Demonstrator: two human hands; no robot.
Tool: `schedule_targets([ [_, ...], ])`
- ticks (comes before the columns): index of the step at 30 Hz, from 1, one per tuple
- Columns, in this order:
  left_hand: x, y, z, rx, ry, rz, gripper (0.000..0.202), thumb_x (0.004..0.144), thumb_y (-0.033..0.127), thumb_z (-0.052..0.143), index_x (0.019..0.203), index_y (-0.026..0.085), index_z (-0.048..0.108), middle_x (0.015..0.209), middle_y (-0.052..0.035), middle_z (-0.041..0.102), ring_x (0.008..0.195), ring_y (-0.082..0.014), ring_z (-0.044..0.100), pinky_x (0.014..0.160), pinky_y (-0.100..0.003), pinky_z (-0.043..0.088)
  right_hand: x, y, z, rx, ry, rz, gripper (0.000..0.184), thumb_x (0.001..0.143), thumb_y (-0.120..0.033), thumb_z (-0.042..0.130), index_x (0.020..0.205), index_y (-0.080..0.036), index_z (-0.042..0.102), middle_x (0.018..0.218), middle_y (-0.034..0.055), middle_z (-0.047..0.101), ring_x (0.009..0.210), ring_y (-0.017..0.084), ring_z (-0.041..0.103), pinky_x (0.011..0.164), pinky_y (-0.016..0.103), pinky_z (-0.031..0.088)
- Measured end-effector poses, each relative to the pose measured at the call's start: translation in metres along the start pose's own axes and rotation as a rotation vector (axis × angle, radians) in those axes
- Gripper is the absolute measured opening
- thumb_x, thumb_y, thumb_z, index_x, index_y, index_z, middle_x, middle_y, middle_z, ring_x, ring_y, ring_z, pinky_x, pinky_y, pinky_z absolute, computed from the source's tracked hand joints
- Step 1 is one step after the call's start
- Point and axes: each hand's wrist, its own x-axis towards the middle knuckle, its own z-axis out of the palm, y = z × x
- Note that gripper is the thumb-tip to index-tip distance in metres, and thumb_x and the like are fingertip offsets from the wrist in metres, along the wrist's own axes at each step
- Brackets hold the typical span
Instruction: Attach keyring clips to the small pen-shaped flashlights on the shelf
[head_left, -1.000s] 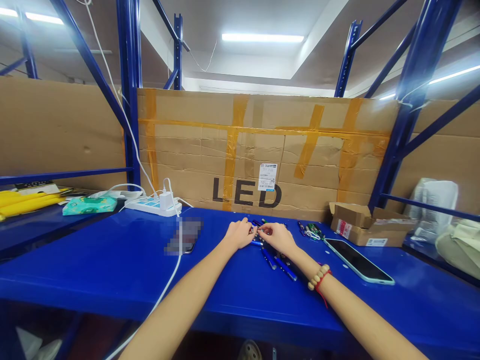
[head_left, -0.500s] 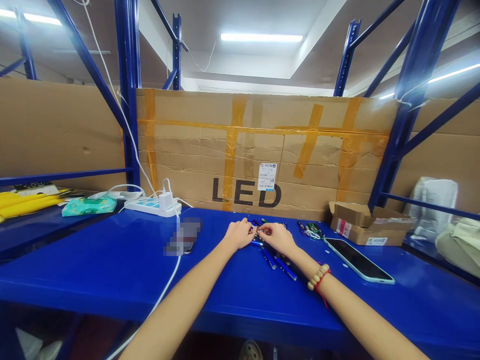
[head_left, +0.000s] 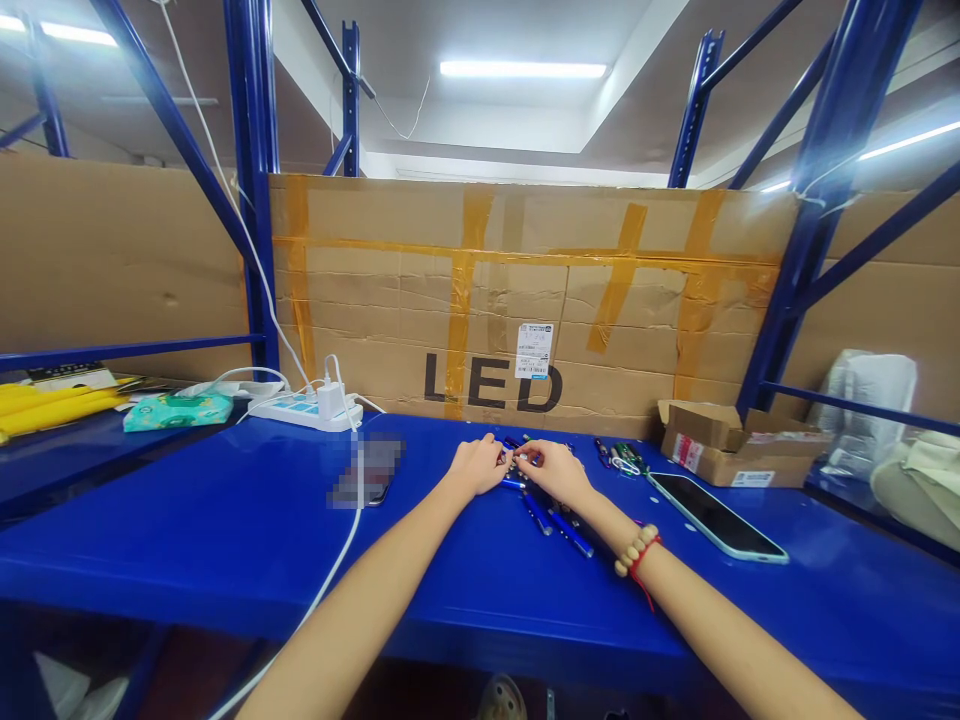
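My left hand (head_left: pixel 480 466) and my right hand (head_left: pixel 553 472) meet over a loose pile of small items at the middle of the blue table. Both have their fingers curled in a pinch, fingertips close together. Whatever lies between them is too small to make out. Several blue pens (head_left: pixel 570 533) fan out below my right hand, and a blue pen (head_left: pixel 513 484) lies just under my left fingertips. Darker small parts of the pile are partly hidden by my hands. A beaded bracelet (head_left: pixel 637 550) circles my right wrist.
To the right lie a small group of dark and green items (head_left: pixel 628 460), a phone (head_left: pixel 720 518) and an opened carton (head_left: pixel 739 450). At left are a blurred phone (head_left: pixel 371 470), a white power strip (head_left: pixel 300 408) and a trailing white cable (head_left: pixel 341 560). A cardboard wall (head_left: pixel 405 300) stands behind.
My right fingers have shifted slightly at the pinch. My left hand stays in place, and the pens lie as before.
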Motion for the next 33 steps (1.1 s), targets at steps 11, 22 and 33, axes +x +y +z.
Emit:
schedule_targets([
  [11, -0.0010, 0.0016, -0.0053, -0.019, -0.035, -0.013, 0.042, 0.087, 0.040, 0.024, 0.093, 0.021, 0.061, 0.102, -0.0065, 0.057, 0.088, -0.0196, 0.059, 0.072, -0.030, 0.043, 0.0003, 0.0027, 0.0025, -0.038, -0.023, -0.019, 0.023, 0.075, -0.033, 0.048, 0.087, -0.026, 0.066, 0.084, -0.0023, 0.068, 0.075, 0.014, 0.059, 0.055, 0.022, 0.036],
  [22, -0.0013, 0.0018, -0.0049, -0.025, -0.038, -0.013, 0.044, 0.087, 0.041, 0.022, 0.094, 0.020, 0.061, 0.102, -0.0067, 0.057, 0.089, -0.0207, 0.059, 0.071, -0.031, 0.043, 0.0013, 0.0023, 0.0019, -0.008, -0.011, -0.036, 0.024, 0.075, -0.031, 0.047, 0.089, -0.024, 0.066, 0.088, 0.0001, 0.067, 0.076, 0.015, 0.059, 0.060, 0.023, 0.039],
  [33, -0.0014, 0.0028, -0.0097, -0.018, -0.069, -0.022, 0.041, 0.087, 0.039, 0.024, 0.090, 0.020, 0.060, 0.102, -0.0063, 0.056, 0.088, -0.0204, 0.059, 0.070, -0.030, 0.042, 0.0025, 0.0067, 0.0031, -0.001, -0.010, 0.016, 0.016, 0.071, -0.030, 0.056, 0.083, -0.026, 0.066, 0.082, -0.0028, 0.067, 0.072, 0.012, 0.058, 0.058, 0.021, 0.037],
])
